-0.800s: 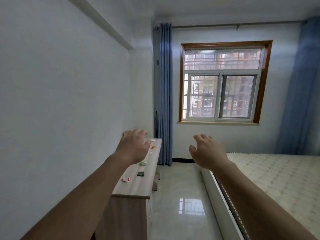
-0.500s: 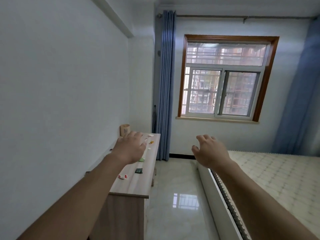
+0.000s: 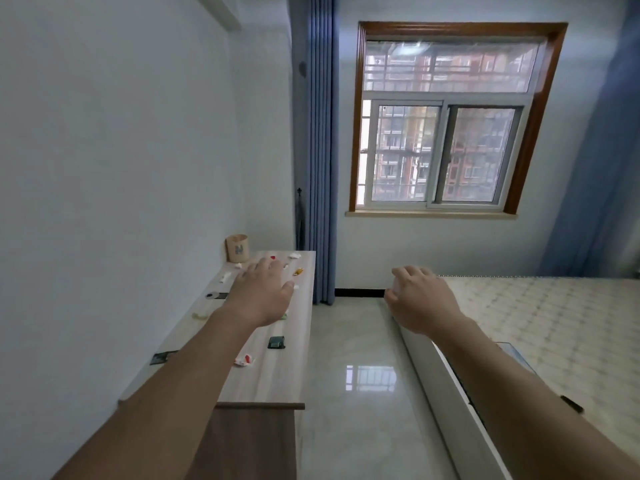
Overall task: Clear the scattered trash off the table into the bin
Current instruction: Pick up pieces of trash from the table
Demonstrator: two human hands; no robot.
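A long wooden table (image 3: 273,382) runs along the left wall. Small scraps lie scattered on it: a red-and-white wrapper (image 3: 245,360), a dark green wrapper (image 3: 276,342), an orange piece (image 3: 298,271), white crumpled bits (image 3: 294,255) and a red bit (image 3: 273,258). A small tan bin (image 3: 237,248) stands at the table's far end by the wall. My left hand (image 3: 262,292) is stretched out above the table, fingers spread, holding nothing. My right hand (image 3: 420,299) hovers over the floor beside the bed, fingers loosely curled and empty.
A bed with a patterned mattress (image 3: 554,323) fills the right side; its white frame (image 3: 446,403) borders a narrow glossy floor strip (image 3: 353,393). Blue curtains (image 3: 317,150) hang beside a window (image 3: 446,119) ahead. Dark cutouts (image 3: 161,357) sit near the table's wall edge.
The view has tilted down and moved closer to the table. The bin and more of the scraps have come into sight. Both hands stay outstretched and empty.
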